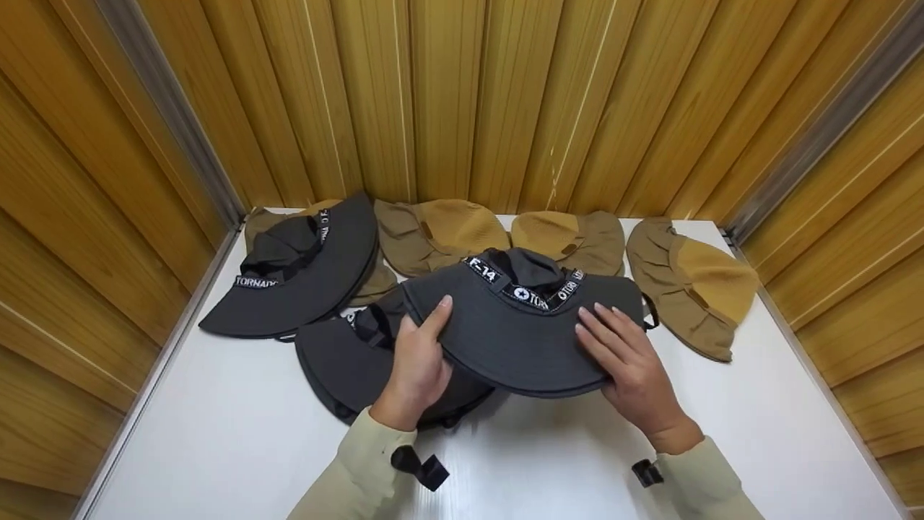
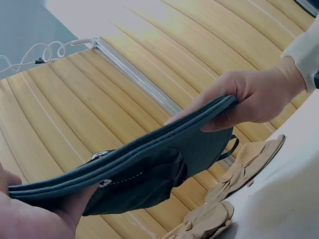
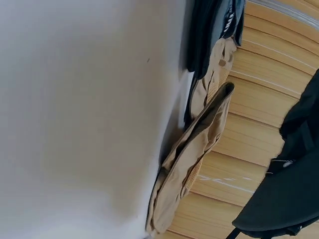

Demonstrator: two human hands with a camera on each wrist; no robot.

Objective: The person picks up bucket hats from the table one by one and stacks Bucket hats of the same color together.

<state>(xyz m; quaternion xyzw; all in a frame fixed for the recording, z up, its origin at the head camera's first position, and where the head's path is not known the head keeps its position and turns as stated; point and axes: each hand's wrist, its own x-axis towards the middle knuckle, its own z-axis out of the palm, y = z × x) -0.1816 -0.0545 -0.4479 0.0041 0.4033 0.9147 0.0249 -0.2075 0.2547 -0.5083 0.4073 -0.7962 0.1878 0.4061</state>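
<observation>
A dark grey wide-brim sun hat is held up above the table, with white lettering on its inner band. My left hand grips its left brim, thumb on the upper face. On the right side my right hand pinches the brim, fingers spread over the upper face; the left wrist view shows its other side, with two brim edges lying close together. Under the held hat, another dark grey hat lies on the table, partly hidden by my left hand. A further dark hat rests at the left.
Several brown-and-tan hats line the back of the white table, among them one at the far right and one at centre. Wood-look panels wall the back and both sides.
</observation>
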